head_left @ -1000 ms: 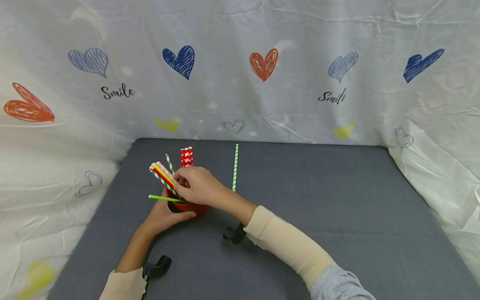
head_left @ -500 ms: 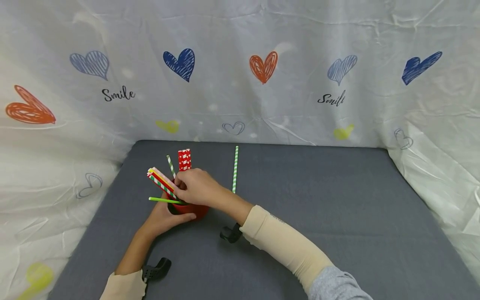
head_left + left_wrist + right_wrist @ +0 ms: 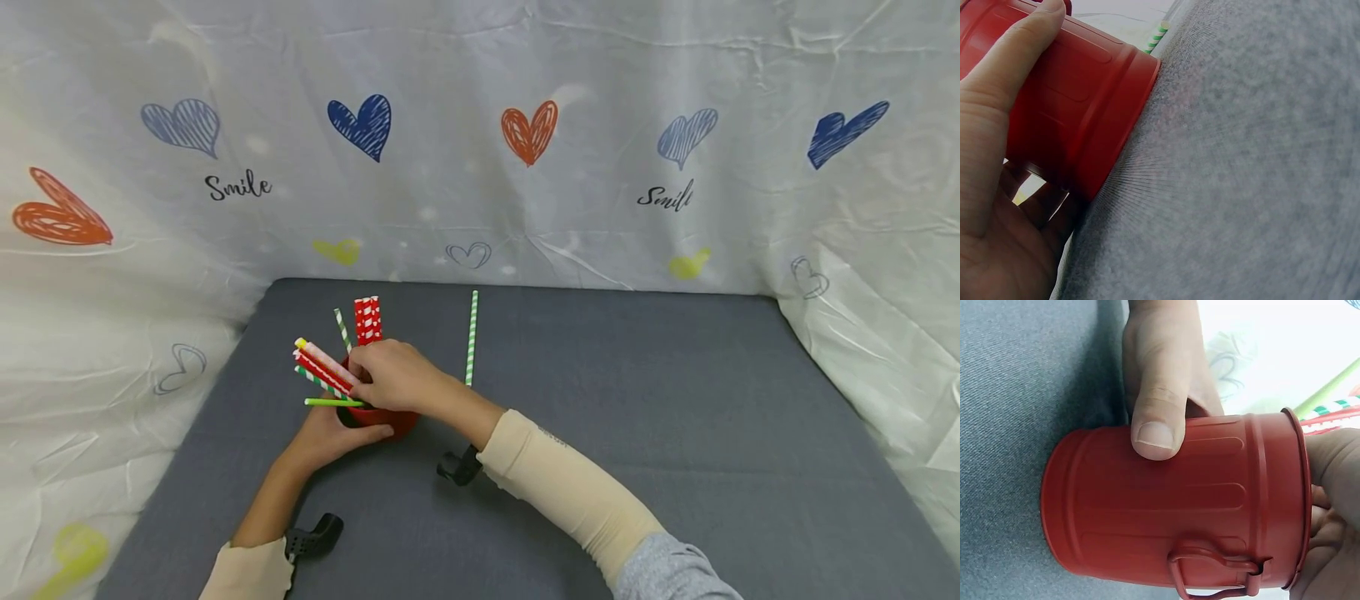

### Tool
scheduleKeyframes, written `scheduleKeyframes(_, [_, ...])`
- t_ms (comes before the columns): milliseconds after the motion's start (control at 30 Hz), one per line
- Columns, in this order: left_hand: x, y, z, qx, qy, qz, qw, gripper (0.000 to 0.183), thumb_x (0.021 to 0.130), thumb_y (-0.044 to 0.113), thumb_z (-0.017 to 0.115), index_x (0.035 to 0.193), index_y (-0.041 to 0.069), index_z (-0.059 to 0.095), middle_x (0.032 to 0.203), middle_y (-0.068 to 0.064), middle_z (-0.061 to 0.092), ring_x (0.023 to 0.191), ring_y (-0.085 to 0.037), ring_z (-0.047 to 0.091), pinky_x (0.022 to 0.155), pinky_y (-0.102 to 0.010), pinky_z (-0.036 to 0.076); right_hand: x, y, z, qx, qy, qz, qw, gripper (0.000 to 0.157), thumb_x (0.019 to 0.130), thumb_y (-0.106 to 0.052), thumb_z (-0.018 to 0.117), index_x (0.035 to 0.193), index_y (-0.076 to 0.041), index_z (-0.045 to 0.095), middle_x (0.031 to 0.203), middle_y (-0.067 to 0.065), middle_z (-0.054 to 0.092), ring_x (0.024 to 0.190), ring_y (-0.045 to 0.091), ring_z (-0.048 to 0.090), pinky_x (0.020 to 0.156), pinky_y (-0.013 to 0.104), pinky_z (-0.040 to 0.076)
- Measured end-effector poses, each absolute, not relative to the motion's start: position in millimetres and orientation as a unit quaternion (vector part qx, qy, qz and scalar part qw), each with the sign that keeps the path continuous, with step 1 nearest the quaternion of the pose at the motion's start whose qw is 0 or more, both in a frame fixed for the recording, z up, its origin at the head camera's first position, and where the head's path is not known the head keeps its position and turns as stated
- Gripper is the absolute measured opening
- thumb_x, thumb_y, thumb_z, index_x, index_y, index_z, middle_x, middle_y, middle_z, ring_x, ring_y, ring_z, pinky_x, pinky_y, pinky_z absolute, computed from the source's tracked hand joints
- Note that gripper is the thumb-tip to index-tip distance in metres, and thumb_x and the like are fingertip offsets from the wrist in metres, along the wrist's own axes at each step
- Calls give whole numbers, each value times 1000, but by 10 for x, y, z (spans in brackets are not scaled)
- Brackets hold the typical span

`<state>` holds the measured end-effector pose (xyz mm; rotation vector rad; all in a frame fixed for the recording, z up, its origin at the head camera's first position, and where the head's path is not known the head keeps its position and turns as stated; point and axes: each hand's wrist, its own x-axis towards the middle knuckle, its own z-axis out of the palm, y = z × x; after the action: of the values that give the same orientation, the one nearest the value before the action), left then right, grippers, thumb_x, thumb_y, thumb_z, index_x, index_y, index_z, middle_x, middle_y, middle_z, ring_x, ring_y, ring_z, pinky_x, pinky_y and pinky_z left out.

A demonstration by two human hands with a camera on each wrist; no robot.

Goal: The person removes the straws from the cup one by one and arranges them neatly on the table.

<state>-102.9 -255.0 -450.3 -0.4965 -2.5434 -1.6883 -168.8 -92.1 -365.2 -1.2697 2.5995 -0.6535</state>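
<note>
left hand (image 3: 324, 429): we're hugging red pail (image 3: 1166, 500) | right hand (image 3: 395, 375): pinching straws (image 3: 328, 362) jutting leftward, probably light, crushable, best held mid-bundle

Left hand (image 3: 327, 435) in a curved grip — thumb extended, right hand (image 3: 395, 375) close by — fingers bent, arms reaching forward

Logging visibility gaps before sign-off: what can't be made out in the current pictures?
Head: the right hand hides its own fingertips, so whether they pinch the bundled straws is unclear.
Head: that hand and the red bucket hide the straws' lower ends.
Left wrist: the bucket hides where the fingers of the left hand end.
Head: lettering on the right sleeve is too small to read.
Left wrist: the left edge cuts off the bucket's mouth.
</note>
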Motion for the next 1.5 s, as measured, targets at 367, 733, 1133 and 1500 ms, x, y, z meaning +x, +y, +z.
scheduleKeyframes(367, [-1048,-2553,-4516,-164,-831,-531,30,66,77,1,85,133,-2,49,123,-9,60,104,-6,58,90,-21,48,-1710,-904,-3656,-458,859,-211,89,13,93,-18,73,104,-11,71,82,-6,63,69,7,53,61,17,42])
scheduleKeyframes(733, [-1082,-2574,-4553,-204,-808,-551,43,71,75,-4,85,135,0,47,124,-3,60,107,-8,59,93,-19,47,-1759,-888,-3649,-466,849,-220,119,6,93,-16,73,96,-12,69,78,-8,61,68,6,53,60,18,41])
scheduleKeyframes(1133, [-1092,-2556,-4547,-204,-810,-548,54,69,74,-5,86,131,0,48,121,-5,61,104,-10,60,89,-20,50,-1762,-865,-3737,-455,838,-292,79,12,93,-21,75,98,-11,70,81,-9,66,67,1,55,60,14,43])
scheduleKeyframes(1500, [-1043,-2547,-4523,-170,-822,-543,38,77,75,-2,86,139,1,42,126,-9,57,105,-8,59,89,-20,49,-1721,-851,-3851,-476,815,-329,-30,18,101,-24,64,112,-11,66,73,-8,57,56,3,47,53,17,37])
